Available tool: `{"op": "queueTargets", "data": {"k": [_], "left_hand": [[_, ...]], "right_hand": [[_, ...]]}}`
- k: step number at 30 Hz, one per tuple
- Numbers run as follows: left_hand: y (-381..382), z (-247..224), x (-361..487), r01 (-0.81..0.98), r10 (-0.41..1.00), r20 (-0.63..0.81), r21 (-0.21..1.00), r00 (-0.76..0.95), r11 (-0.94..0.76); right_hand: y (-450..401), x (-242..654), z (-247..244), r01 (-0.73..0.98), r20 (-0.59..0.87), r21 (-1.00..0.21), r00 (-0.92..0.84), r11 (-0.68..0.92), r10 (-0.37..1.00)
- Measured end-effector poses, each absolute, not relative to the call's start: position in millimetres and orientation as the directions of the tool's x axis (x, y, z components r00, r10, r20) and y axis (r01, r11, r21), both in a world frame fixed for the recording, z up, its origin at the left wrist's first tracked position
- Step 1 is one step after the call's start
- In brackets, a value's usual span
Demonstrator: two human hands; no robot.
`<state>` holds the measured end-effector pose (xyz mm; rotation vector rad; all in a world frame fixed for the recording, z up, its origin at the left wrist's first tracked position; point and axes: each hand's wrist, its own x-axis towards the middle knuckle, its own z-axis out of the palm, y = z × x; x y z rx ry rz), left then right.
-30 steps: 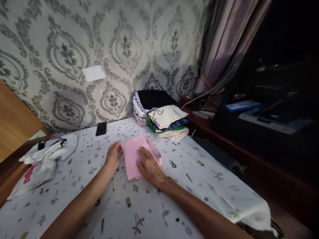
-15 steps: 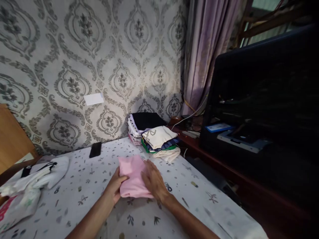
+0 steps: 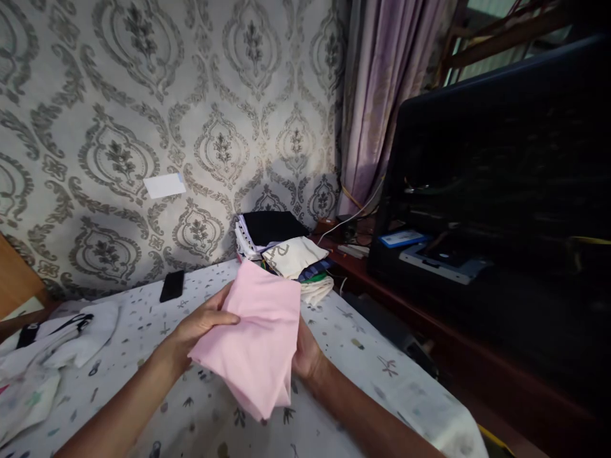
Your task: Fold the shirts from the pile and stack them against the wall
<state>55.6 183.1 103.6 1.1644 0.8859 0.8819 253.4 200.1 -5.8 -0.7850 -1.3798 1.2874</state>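
A folded pink garment (image 3: pixel 260 331) is held up between my two hands, tilted above the patterned white sheet (image 3: pixel 363 394). My left hand (image 3: pixel 205 324) grips its left edge, thumb on top and fingers underneath. On the other side, my right hand (image 3: pixel 305 350) supports it from behind, its fingers hidden by the cloth. Just beyond the garment stand stacks of folded clothes: a cream piece with lettering (image 3: pixel 296 256) tops the nearer one, and a black piece (image 3: pixel 274 227) tops the one behind.
A black phone (image 3: pixel 172 286) lies near the wall. Rumpled white clothes (image 3: pixel 81 337) are at the left. To the right, a dark red surface (image 3: pixel 351 261) runs beside a large black open casing (image 3: pixel 477 191). A white cable (image 3: pixel 353 219) hangs down toward the stacks.
The pink garment has been lifted off the sheet and tilted. My right hand went from lying flat on it to behind its right side. The view has turned slightly right.
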Motion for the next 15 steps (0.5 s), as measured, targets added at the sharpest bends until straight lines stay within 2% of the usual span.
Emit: {"op": "queueTargets", "data": {"k": [3,5,7,11,15], "left_hand": [[200,94,51,-0.042,0.906,-0.158,0.981,0.393,0.190],[216,85,48,0.000,0.898,-0.173,0.982,0.404,0.189],[232,77,47,0.028,0.879,-0.152,0.987,0.451,0.157],[262,80,56,0.085,0.819,-0.122,0.992,0.561,0.090],[303,122,77,0.181,0.824,-0.046,0.981,0.565,-0.070]], "right_hand": [[193,272,2,-0.408,0.094,-0.912,-0.323,-0.049,0.942],[187,284,5,-0.478,0.006,-0.857,-0.382,-0.192,0.924],[182,292,5,-0.498,-0.068,-0.824,-0.388,-0.271,0.919],[181,298,8,-0.518,-0.157,-0.813,-0.249,-0.268,0.956],[214,307,29,-0.538,-0.107,-0.827,-0.130,-0.161,0.986]]}}
